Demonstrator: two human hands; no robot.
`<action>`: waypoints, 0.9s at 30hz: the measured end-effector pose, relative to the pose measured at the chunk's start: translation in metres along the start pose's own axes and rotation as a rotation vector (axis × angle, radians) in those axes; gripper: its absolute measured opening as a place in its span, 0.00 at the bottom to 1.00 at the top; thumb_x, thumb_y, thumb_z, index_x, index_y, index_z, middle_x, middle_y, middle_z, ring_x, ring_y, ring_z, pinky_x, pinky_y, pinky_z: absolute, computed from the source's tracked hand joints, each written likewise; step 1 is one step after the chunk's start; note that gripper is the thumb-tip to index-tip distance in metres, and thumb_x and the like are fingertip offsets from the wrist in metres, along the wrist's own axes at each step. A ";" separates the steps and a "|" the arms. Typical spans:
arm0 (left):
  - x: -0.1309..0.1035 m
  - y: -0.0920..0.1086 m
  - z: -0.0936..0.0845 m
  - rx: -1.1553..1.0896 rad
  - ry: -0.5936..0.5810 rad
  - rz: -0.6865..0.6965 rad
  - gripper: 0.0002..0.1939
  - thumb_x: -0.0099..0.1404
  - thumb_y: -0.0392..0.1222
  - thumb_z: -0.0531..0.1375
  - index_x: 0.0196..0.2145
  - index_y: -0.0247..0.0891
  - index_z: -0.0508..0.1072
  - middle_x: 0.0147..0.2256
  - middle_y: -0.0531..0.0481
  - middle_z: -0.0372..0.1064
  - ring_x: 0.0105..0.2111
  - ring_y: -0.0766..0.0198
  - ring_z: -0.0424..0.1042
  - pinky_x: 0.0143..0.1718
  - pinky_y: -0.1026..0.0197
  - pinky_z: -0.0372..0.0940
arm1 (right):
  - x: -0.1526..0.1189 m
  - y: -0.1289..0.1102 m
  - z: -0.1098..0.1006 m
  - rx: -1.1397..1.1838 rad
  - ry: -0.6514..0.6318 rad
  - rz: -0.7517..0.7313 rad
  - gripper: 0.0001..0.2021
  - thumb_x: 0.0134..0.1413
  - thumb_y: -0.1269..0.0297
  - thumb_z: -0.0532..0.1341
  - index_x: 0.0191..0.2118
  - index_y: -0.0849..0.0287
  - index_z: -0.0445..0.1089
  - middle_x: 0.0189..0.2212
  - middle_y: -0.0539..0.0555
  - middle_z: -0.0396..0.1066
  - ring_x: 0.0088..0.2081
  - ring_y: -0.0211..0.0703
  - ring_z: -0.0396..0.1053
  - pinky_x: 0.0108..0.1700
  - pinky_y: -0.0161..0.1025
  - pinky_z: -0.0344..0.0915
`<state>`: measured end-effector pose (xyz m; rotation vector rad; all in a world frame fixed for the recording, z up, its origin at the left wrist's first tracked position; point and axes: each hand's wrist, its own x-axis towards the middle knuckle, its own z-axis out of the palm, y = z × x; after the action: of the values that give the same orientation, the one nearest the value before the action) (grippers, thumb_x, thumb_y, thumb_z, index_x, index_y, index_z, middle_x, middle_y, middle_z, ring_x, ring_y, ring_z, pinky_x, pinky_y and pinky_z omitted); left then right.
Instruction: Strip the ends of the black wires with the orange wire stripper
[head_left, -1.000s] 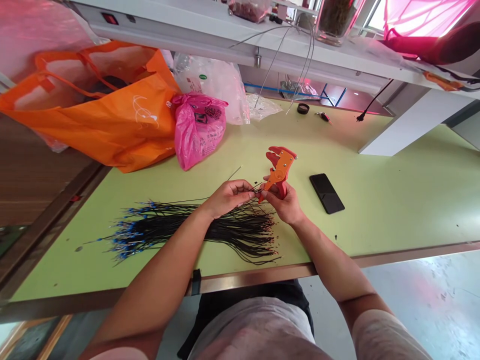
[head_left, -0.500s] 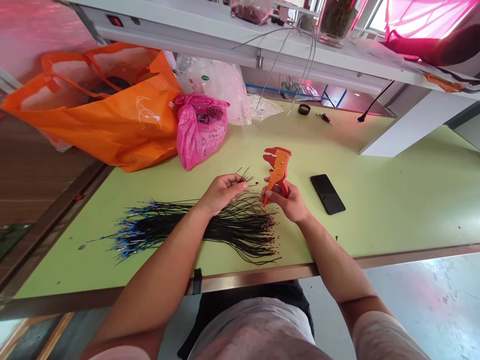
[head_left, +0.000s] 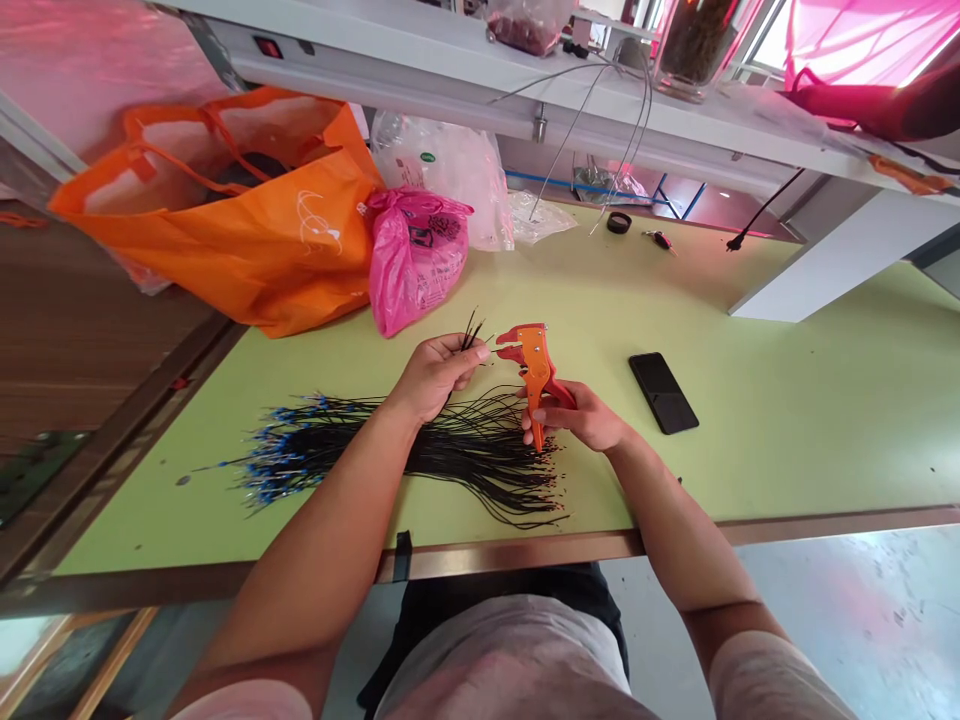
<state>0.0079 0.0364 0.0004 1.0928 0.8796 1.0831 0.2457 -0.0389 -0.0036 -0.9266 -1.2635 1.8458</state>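
My left hand (head_left: 442, 372) is closed on a few thin black wires (head_left: 472, 332), their ends sticking up past the fingers. One wire end points right, at the jaws of an orange and red wire stripper (head_left: 534, 362). My right hand (head_left: 581, 415) wraps round the stripper's handles and holds it upright, jaws facing left. Whether the wire lies between the jaws is too small to tell. Below both hands a bundle of black wires (head_left: 465, 458) lies across the green table, with blue ends at the left and bare copper-coloured tips at the right.
A black phone (head_left: 664, 393) lies right of my hands. An orange bag (head_left: 247, 250), a pink plastic bag (head_left: 418, 262) and a clear bag (head_left: 450, 170) stand at the back left. A black ring (head_left: 619, 222) and keys (head_left: 661, 241) lie under the white shelf (head_left: 420, 75).
The wire stripper has tilted and come down and left, its jaws now at the wire end by my left hand. The wires in my left hand have turned more upright. The view has shifted slightly.
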 end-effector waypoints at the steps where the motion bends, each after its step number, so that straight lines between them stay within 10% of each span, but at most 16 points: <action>1: 0.000 0.000 0.000 0.000 0.007 0.003 0.20 0.48 0.50 0.76 0.29 0.34 0.75 0.17 0.60 0.56 0.17 0.75 0.50 0.20 0.67 0.43 | 0.000 0.001 0.000 0.000 -0.005 0.004 0.21 0.57 0.60 0.73 0.51 0.62 0.71 0.36 0.56 0.79 0.34 0.45 0.81 0.34 0.38 0.75; 27: 0.002 -0.005 -0.001 0.019 -0.046 0.010 0.25 0.50 0.57 0.76 0.33 0.35 0.73 0.18 0.61 0.55 0.18 0.74 0.49 0.20 0.67 0.44 | 0.004 0.002 0.013 -0.066 0.040 -0.076 0.19 0.59 0.53 0.72 0.44 0.62 0.70 0.28 0.50 0.74 0.26 0.40 0.77 0.28 0.37 0.74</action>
<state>0.0087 0.0378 -0.0044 1.1350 0.8506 1.0560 0.2326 -0.0419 -0.0027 -0.9333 -1.3240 1.7283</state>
